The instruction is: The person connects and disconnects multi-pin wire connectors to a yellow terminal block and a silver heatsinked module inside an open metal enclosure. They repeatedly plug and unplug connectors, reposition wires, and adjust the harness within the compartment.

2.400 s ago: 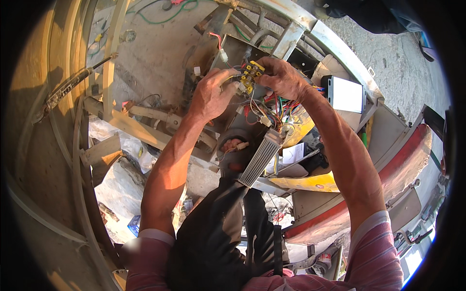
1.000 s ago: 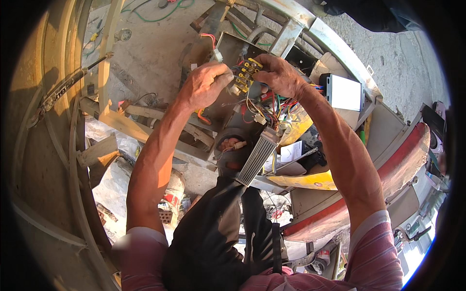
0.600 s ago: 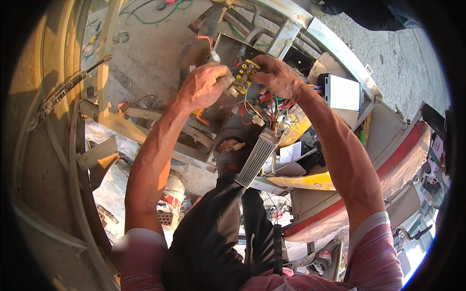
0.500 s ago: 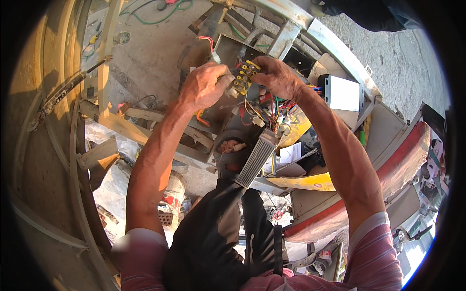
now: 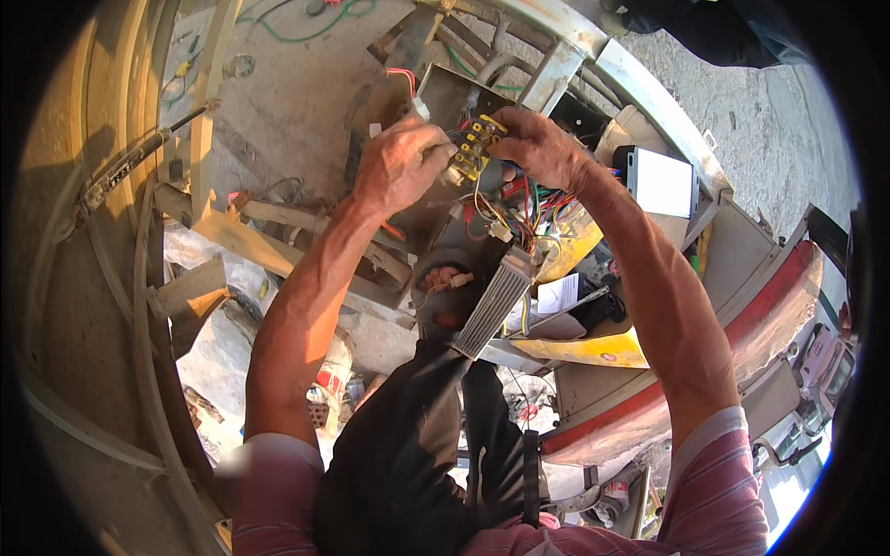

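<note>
Concrete floor (image 5: pixel 287 93) behind, my right hand (image 5: pixel 542 148) pinches the yellow terminal block (image 5: pixel 475 153) near the metal tray's (image 5: pixel 454 85) upper edge, probably steadying it; my left hand (image 5: pixel 400 167) curls beside it, can't tell on what.

Green cable (image 5: pixel 297 41) on grey floor (image 5: pixel 287 102)
</note>
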A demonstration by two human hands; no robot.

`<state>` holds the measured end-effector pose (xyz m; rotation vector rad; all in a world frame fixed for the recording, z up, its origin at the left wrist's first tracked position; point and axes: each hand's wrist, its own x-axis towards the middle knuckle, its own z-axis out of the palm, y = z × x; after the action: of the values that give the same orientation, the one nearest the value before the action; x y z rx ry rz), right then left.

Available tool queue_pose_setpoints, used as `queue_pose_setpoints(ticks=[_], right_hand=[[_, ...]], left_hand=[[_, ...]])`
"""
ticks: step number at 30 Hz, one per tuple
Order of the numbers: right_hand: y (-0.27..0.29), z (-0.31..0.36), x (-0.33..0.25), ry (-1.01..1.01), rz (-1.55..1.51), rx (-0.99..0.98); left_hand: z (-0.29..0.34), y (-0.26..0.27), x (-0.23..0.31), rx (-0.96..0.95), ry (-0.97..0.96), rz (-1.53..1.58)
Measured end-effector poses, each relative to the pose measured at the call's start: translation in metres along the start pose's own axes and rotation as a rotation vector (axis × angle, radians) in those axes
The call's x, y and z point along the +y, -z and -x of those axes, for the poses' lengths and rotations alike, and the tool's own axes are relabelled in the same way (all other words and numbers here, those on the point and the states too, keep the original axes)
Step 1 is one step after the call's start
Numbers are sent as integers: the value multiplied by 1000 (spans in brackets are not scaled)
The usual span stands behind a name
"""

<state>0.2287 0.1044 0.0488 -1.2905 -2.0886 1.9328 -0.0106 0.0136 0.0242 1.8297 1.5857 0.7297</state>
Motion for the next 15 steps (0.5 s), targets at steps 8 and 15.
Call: queue_pose_setpoints(ticks=[8,15], right_hand=[[0,-1,1,18,52,8],[0,0,0,-18,12,31]], left_hand=[[3,-11,6,75,8,-134],[4,-13,6,92,244,159]])
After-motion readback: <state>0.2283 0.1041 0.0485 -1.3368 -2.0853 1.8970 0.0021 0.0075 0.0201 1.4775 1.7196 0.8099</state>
